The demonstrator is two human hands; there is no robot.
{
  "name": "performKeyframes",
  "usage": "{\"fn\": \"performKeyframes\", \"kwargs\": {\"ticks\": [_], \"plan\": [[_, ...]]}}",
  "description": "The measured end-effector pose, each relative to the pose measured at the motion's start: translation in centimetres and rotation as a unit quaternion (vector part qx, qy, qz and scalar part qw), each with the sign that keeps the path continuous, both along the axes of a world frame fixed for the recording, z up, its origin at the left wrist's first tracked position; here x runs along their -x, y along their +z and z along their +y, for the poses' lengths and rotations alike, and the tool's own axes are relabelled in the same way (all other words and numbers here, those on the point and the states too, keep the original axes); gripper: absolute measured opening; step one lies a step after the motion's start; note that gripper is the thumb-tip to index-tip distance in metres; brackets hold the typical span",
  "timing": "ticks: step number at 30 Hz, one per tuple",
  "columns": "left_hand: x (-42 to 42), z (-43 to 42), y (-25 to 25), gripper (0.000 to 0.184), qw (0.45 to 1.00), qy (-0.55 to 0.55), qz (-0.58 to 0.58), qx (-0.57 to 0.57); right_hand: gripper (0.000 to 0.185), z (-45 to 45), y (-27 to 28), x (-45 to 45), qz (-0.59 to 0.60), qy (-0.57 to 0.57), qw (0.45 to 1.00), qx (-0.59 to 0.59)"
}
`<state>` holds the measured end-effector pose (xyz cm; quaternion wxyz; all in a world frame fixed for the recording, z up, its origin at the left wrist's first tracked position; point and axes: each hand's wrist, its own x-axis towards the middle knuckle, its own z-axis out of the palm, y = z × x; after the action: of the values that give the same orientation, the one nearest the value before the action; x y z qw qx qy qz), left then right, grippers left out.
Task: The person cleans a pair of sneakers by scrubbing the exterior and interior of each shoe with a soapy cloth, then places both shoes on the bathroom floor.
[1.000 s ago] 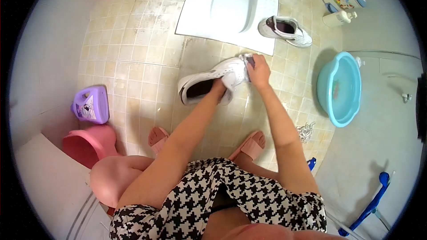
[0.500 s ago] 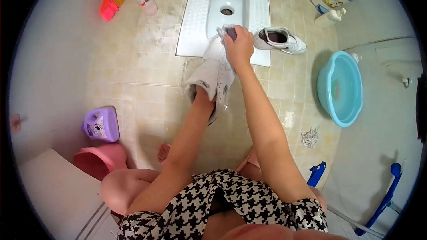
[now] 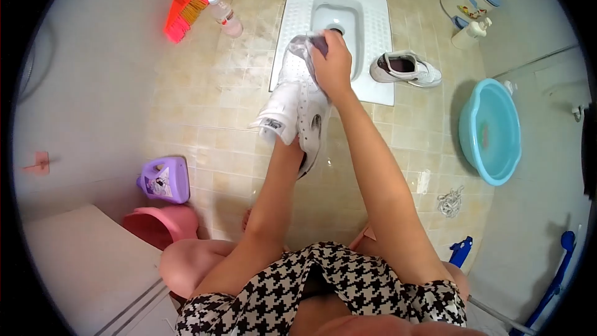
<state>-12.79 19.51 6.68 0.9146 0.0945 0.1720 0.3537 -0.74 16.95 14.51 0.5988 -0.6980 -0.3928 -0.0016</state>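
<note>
A white sneaker (image 3: 292,73), its tongue folded out and its eyelets without laces, is held up over the near edge of the squat toilet (image 3: 374,37). My left hand (image 3: 290,147) reaches inside the sneaker through its opening and holds it up; its fingers are hidden. My right hand (image 3: 333,65) is closed on a small dark purplish block (image 3: 319,45), pressed against the side of the toe. Whether the block is a brush or a sponge I cannot tell. Greyish wet suds cover the toe. A second white sneaker (image 3: 407,68) lies on its own to the right.
On the right are a light-blue basin (image 3: 491,130) with water, a heap of white laces (image 3: 450,202) and a pump bottle (image 3: 471,34). To the left stand a purple detergent jug (image 3: 165,180), a pink bucket (image 3: 163,225), a clear bottle (image 3: 226,17) and an orange broom (image 3: 189,11).
The view has shifted, so the surroundings sit further right and lower. The sneaker has turned slightly, showing more of its toe and lace side. My right hand stays at the toe with the block.
</note>
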Motion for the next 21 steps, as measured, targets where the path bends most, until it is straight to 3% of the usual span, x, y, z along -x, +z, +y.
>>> {"fn": "performKeyframes", "kwargs": {"ticks": [2, 4, 6, 8, 10, 11, 13, 14, 16, 21], "plan": [[0.3, 0.4, 0.7, 0.036, 1.000, 0.008, 0.001, -0.004, 0.027, -1.0, -0.6, 2.1, 0.003, -0.013, 0.998, -0.055], [0.6, 1.1, 1.3, 0.036, 1.000, 0.021, -0.004, -0.007, 0.034, -3.7, -2.8, 6.0, -0.109, 0.002, 0.993, -0.053], [1.0, 2.0, 2.0, 0.036, 0.999, 0.031, -0.003, -0.015, 0.037, -6.6, -3.4, 9.9, -0.029, 0.065, 0.997, -0.019], [0.9, 2.2, 2.4, 0.036, 0.999, 0.038, -0.003, -0.022, 0.037, -5.9, -3.0, 9.9, -0.032, 0.078, 0.996, -0.031], [0.6, 1.8, 2.6, 0.037, 0.999, 0.039, 0.001, -0.025, 0.037, -2.8, -1.9, 7.2, -0.134, 0.060, 0.984, -0.101], [0.2, 1.4, 2.7, 0.037, 0.999, 0.040, 0.005, -0.023, 0.036, -1.6, 0.3, 5.5, -0.143, 0.043, 0.986, -0.069], [-0.3, 1.0, 3.0, 0.037, 0.999, 0.039, 0.014, -0.032, 0.031, 0.5, 1.8, 2.4, -0.105, 0.037, 0.993, -0.041], [-0.4, 0.8, 3.2, 0.037, 0.999, 0.040, 0.017, -0.033, 0.029, 0.6, 2.8, 2.0, -0.002, 0.042, 0.999, -0.033], [0.0, 1.3, 3.6, 0.037, 0.998, 0.047, 0.017, -0.037, 0.030, -0.2, 2.0, 2.9, -0.038, 0.001, 0.998, -0.048], [1.4, 3.0, 3.8, 0.037, 0.997, 0.070, 0.010, -0.033, 0.045, -6.6, -2.9, 10.4, -0.036, 0.048, 0.997, -0.044]]}}
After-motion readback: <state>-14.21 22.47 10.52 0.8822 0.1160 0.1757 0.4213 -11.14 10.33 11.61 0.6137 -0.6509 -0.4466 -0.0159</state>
